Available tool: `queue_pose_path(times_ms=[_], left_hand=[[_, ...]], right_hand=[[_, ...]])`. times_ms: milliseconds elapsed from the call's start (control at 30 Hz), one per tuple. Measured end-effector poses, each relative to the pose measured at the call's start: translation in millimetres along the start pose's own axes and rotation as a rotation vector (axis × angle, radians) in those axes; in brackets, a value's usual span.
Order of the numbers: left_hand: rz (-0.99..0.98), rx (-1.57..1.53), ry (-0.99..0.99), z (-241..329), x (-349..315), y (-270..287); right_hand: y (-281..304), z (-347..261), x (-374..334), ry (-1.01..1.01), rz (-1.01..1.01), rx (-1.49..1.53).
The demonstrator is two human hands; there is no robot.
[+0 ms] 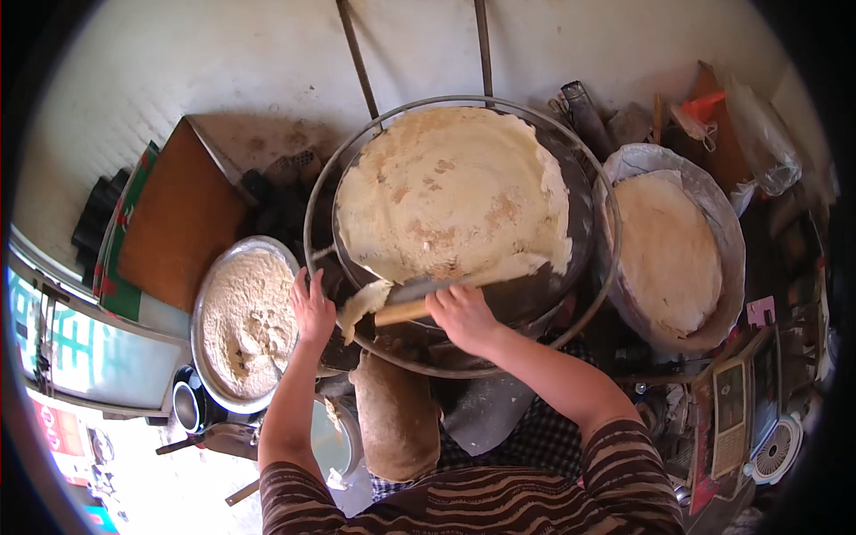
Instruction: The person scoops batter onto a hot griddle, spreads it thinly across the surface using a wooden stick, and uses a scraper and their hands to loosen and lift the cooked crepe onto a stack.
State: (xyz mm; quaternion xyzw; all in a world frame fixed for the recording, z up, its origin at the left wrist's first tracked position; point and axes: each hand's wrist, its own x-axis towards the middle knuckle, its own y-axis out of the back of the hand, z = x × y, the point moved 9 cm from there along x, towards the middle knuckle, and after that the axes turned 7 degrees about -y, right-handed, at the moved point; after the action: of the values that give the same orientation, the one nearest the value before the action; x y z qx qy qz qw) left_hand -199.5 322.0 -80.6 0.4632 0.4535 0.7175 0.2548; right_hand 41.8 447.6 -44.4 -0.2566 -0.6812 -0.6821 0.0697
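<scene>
Lifting the crepe [450, 192] edge at 7 o'clock, your right hand [462, 314] has its grip closed on the scraper [415, 303]; left hand [312, 308] open beside the batter bowl [207, 303]; most remains stuck

Large round griddle [584, 209] at centre, covered by a thin pale flatbread [450, 192] with browned patches. Wooden-handled scraper [419, 301] is clasped by the right hand [462, 314] at the flatbread's near edge, where a flap of bread [364, 303] is lifted. Left hand [312, 308] is held open just beside that flap, by the rim of a metal bowl of coarse batter [245, 325]. A lined basket [727, 232] holding stacked flatbreads [667, 254] is seen right of the griddle. A brown board [178, 214] lies at upper left.
</scene>
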Motion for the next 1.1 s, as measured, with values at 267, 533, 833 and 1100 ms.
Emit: queue_pose_path(times_ms=[267,533,833,1100], left_hand=[[0.036,-0.164,-0.042,61.5,55.1,-13.9],[-0.051,-0.062,-0.371,142.0,82.3,-35.8],[0.091,-0.126,-0.546,221.5,148.3,9.7],[-0.111,-0.026,-0.480,270.9,196.8,10.4]], right_hand=[[-1.8,128.9,24.9,-0.366,-0.018,-0.279],[99.2,136.7,-102.0,-0.372,0.209,-0.119],[152.1,166.4,-171.5,-0.517,0.265,-0.169],[138.2,140.9,-149.1,-0.414,0.293,0.018]])
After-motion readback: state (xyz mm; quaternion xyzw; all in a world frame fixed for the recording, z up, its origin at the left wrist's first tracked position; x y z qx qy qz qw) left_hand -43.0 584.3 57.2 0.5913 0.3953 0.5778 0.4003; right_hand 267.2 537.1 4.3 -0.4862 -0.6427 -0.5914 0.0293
